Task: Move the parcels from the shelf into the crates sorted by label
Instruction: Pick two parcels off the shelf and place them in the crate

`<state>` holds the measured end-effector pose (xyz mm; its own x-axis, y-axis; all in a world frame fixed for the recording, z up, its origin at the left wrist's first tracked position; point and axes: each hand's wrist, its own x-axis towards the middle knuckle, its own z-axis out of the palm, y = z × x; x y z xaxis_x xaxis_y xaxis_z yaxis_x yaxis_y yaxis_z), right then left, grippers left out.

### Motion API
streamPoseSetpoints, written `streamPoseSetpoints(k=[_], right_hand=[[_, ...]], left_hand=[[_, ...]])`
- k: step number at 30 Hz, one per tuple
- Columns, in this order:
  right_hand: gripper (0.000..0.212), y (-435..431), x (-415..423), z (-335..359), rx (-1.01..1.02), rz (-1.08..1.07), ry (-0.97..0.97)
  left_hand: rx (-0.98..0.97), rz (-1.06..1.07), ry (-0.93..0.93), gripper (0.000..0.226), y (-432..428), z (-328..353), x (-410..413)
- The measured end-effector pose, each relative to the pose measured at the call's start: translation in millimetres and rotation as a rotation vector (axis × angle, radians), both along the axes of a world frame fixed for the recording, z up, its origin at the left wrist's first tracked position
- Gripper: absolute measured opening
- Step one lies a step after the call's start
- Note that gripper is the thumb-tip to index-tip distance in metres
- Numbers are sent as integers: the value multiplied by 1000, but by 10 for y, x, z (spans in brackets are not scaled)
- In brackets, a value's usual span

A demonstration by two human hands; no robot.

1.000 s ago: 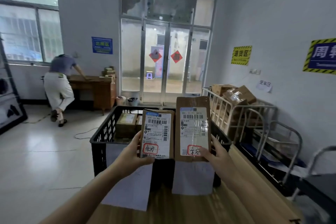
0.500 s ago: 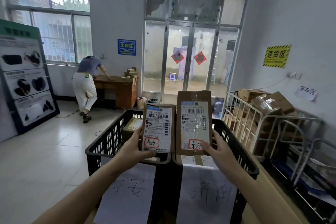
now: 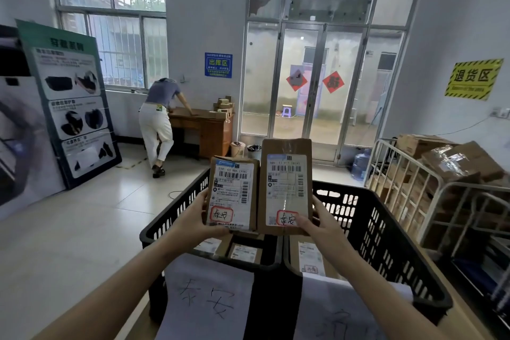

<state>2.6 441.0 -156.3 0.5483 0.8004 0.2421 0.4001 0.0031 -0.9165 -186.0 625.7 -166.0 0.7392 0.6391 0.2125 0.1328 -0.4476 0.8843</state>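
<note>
Parcels were up in both hands, held side by side above two black crates, labels facing the camera. Nearest the viewer, white paper signs hung on the crates' front walls: the left sign (image 3: 209, 298) bore large handwritten characters, and the right sign (image 3: 342, 317) was cut off by the frame's lower edge. The left hand (image 3: 193, 222) gripped the smaller parcel (image 3: 231, 193) at its lower left corner, fingers curled behind the box and thumb pressed on the front edge. The right hand (image 3: 317, 225) closed on the lower right corner of the taller parcel (image 3: 285, 186), thumb on the label beside a red-outlined handwritten mark, fingers wrapped behind. The two parcels nearly touched along their inner edges. Below them, the left crate (image 3: 171, 218) held several labelled boxes, and the right crate (image 3: 386, 229) showed at least one flat labelled parcel. To the right stood a white metal cage cart (image 3: 400, 174) piled with taped cartons. Farther back, a person in white trousers (image 3: 158, 124) bent over a wooden desk (image 3: 209, 130) carrying small boxes. Glass doors (image 3: 317, 85) filled the far wall, with a yellow wall sign (image 3: 473, 78) to their right.
</note>
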Motion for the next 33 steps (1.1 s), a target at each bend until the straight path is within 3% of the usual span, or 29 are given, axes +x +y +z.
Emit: streamPoseSetpoints(k=[8,17,29,33], right_hand=[[56,768,44,-154,-71,-20,1],[39,1445,-43,-570,-205,-52,76],[37,1707,51,-1221,-471,-123,364],[36,1796,167,-1378,-597,-122,455]], left_hand=[[-34,-8,53,84,744,-72,17],[-119,-88,169,77,1530,-536,41],[-281,-307,470,81,1926,-1131,280],[-386,-352,572,58,1994,-1268,391]])
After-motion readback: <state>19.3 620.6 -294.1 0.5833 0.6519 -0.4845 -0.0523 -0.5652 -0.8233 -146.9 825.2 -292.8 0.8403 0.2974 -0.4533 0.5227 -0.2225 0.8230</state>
